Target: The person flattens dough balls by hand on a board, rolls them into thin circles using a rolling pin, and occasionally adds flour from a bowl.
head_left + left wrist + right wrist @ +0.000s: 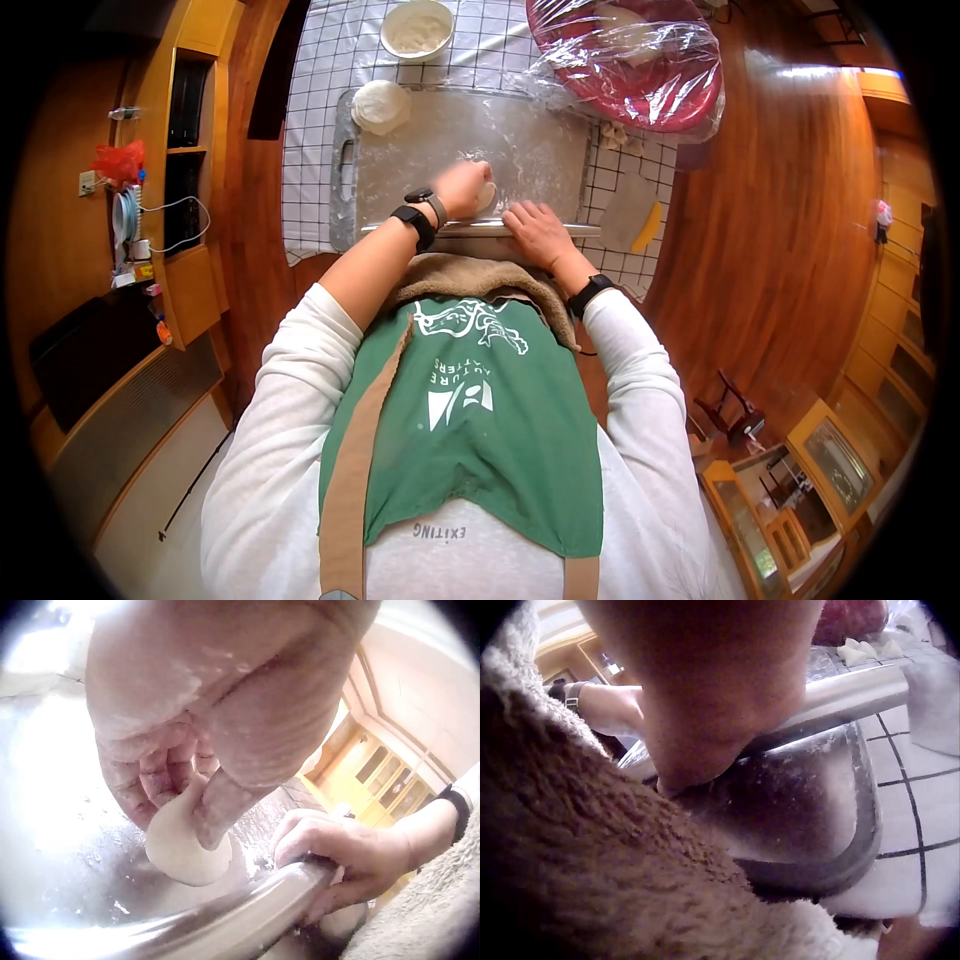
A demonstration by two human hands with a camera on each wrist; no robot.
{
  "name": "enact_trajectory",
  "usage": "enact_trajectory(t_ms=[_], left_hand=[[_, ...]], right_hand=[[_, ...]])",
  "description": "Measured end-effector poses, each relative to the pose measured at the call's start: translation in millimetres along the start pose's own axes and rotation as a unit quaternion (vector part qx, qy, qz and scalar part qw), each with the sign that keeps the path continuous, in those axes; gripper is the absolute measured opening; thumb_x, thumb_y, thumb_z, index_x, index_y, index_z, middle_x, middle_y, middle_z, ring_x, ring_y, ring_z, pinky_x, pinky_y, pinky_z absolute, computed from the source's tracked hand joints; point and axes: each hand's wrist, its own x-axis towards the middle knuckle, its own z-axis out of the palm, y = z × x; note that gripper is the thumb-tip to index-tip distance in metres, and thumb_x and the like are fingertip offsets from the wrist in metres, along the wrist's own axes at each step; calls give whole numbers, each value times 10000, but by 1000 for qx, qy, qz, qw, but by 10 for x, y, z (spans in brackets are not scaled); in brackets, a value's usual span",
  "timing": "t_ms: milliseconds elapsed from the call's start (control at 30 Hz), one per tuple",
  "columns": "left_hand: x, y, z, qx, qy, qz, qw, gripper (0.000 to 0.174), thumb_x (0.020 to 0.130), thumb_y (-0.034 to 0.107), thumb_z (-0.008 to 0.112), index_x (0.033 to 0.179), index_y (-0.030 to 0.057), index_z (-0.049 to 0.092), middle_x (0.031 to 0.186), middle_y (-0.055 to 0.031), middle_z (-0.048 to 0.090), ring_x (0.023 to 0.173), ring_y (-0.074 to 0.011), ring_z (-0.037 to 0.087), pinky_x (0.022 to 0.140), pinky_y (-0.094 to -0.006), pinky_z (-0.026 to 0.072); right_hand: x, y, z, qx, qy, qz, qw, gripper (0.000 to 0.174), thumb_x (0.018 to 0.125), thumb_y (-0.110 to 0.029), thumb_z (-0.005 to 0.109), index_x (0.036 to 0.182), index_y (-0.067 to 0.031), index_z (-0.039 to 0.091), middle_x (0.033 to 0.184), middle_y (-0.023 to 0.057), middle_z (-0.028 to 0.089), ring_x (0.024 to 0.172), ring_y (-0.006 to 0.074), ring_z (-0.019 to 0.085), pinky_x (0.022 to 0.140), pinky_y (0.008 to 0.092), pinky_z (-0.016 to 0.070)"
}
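Note:
In the left wrist view my left hand (pixel 225 697) pinches a small flat round of dough (pixel 180 844) between thumb and fingers, its edge bent upward. The head view has this hand low over the floured metal board (pixel 430 130), just beyond a shiny metal rolling pin (pixel 480 229). My right hand (pixel 540 235) grips the pin right of its middle, fingers bent over it and thumb underneath. The pin lies across the board near its front edge, one end reaching past the right side. A smooth dough ball (pixel 381 107) sits at the board's far left corner.
A white bowl (pixel 417 32) of flour stands behind the board. The red basin (pixel 690 100) at back right is covered with plastic wrap. Small dough pieces (pixel 859 651) lie on the checked cloth (pixel 315 150). A flat scraper with a yellow edge (pixel 647 228) lies at right.

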Motion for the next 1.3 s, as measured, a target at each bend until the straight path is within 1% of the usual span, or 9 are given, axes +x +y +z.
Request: enact_trajectory(t_ms=[433,500,567,900,967,1033,1067,1133,1300], left_hand=[[46,189,-360,-30,-57,-7,998,75,755,51,601,828,36,598,784,-175,635,772,-362,611,670,-412,478],[58,191,-338,-29,-55,-26,998,84,765,39,588,847,32,600,812,-179,635,803,-366,610,699,-418,478],[96,92,-251,4,-37,7,999,102,773,44,589,873,35,604,867,-172,641,858,-362,608,744,-423,478],[112,61,-188,54,-9,2,998,75,764,74,598,831,40,590,851,-145,605,862,-349,593,766,-422,479],[90,61,-220,71,-12,26,997,73,765,84,599,818,42,573,849,-148,610,860,-349,594,757,-423,478],[54,79,-248,52,-51,8,997,76,769,91,592,819,40,565,831,-155,618,837,-356,599,735,-420,480],[46,68,-279,21,-86,-18,996,88,781,91,582,848,36,567,832,-164,633,818,-366,604,722,-419,482],[-2,15,-274,-21,-57,-29,998,95,788,86,585,864,32,571,832,-162,637,801,-353,609,713,-406,484],[-40,-80,-286,-161,-64,-70,982,143,801,62,602,938,22,595,806,-157,636,750,-277,612,692,-345,489]], right_hand=[[435,253,-105,-7,-3,-42,999,318,834,-363,616,1022,-120,531,989,42,528,960,234,516,824,365,402],[524,229,-69,30,7,-1,1000,290,873,-364,570,1032,-125,530,1020,50,535,998,246,507,851,384,387],[637,196,42,-2,87,215,973,309,879,-375,536,1082,-143,507,1081,44,517,1052,234,479,887,382,358],[832,162,80,-47,114,294,948,402,867,-412,534,1157,-143,463,1167,46,463,1102,229,425,899,405,332],[590,35,63,-50,91,275,956,416,854,-428,544,1146,-143,468,1151,56,477,1086,237,438,889,411,329],[293,-12,39,-20,62,136,989,396,816,-359,619,1124,-143,497,1079,53,532,1032,238,490,858,388,374],[224,27,21,-22,63,134,989,396,816,-359,619,1124,-143,497,1079,53,532,1032,238,490,858,388,374],[90,37,-8,-7,2,16,1000,407,773,-347,660,1082,-120,527,1020,46,550,985,221,514,834,358,396],[66,78,-125,-21,23,-39,999,330,775,-336,637,1013,-128,546,944,15,546,914,191,530,778,326,405]])
